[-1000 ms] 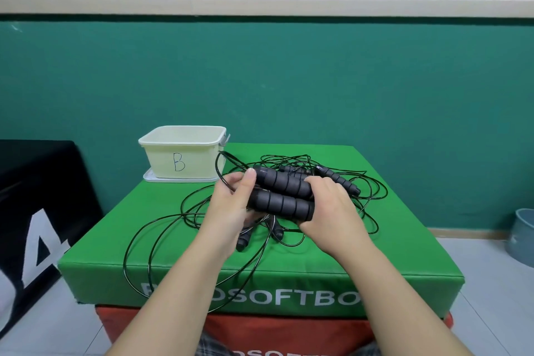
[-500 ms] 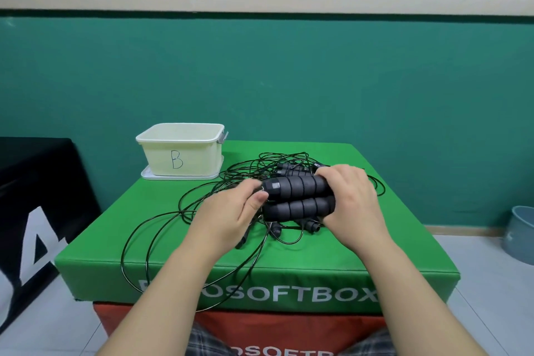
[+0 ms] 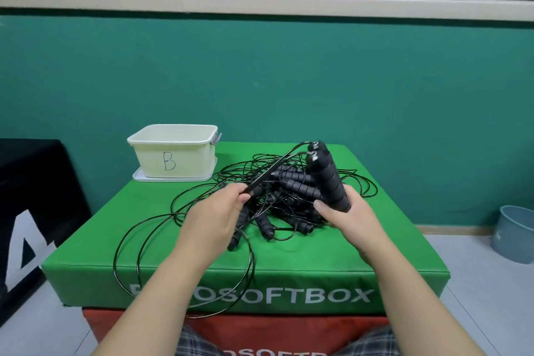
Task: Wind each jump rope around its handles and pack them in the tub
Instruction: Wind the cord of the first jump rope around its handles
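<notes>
— Jump rope handles (image 3: 328,179), a black ribbed pair: who has them?

— They stand tilted in the right hand (image 3: 351,218), its fingers and thumb wrapped round their lower ends, their tops leaning away toward the wall.

— And the other hand?

— The left hand (image 3: 215,215) pinches the black cord (image 3: 277,169) between thumb and fingertips. From there the cord runs taut up to the top of the held handles.

— Is that one strand or two?

— It looks like two lying together, though the blur makes that hard to settle.

— What lies under the hands?

— A tangled pile of ropes (image 3: 286,199), more black ribbed handles and thin cord heaped on the green worktop (image 3: 384,243). Large loose loops (image 3: 138,243) spill off to the left, and one hangs over the front edge above the white lettering.

— Where is the tub?

— The cream tub (image 3: 173,153) sits at the far left corner of the worktop, well apart from the pile, marked with a handwritten B. It rests on a pale lid (image 3: 170,178) laid flat beneath it.

— Anything beyond?

— A red box (image 3: 277,329) under the green one, a black block (image 3: 31,211) to the left, and a grey bin (image 3: 513,233) on the floor at right.
</notes>
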Demonstrator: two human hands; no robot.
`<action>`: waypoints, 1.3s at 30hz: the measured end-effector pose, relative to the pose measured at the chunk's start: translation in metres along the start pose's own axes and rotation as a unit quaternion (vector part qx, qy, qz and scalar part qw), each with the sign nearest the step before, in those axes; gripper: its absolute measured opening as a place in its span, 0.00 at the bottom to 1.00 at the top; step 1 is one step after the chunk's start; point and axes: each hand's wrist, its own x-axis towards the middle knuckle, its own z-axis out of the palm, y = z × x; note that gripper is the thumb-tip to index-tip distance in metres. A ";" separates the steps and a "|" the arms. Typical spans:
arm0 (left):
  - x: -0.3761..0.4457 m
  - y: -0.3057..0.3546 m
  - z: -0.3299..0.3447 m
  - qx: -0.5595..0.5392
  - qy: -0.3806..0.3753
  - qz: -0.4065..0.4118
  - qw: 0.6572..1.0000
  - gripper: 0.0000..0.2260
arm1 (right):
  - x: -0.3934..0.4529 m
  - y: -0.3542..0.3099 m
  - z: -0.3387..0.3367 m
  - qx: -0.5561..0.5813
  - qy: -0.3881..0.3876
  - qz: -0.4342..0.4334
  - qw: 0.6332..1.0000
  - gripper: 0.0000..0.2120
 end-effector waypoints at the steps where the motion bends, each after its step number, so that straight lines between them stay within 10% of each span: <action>1: -0.003 0.004 0.005 -0.003 0.003 0.005 1.000 0.22 | -0.001 -0.004 0.006 0.028 -0.001 0.025 0.999 0.10; 11: -0.022 0.036 0.057 0.031 -0.192 0.032 0.980 0.40 | -0.008 -0.036 0.047 0.281 -0.052 0.120 0.951 0.12; 22: -0.013 0.005 0.034 0.020 -0.126 0.115 0.985 0.17 | -0.002 -0.026 0.048 0.203 0.020 0.092 0.975 0.05; 35: -0.002 -0.046 -0.009 0.054 -0.095 -0.150 0.983 0.10 | -0.013 -0.013 0.043 -0.074 -0.021 -0.067 0.995 0.15; 39: 0.000 -0.044 -0.018 0.164 -0.071 -0.242 0.954 0.24 | -0.013 -0.015 0.040 -0.214 -0.051 -0.115 0.969 0.19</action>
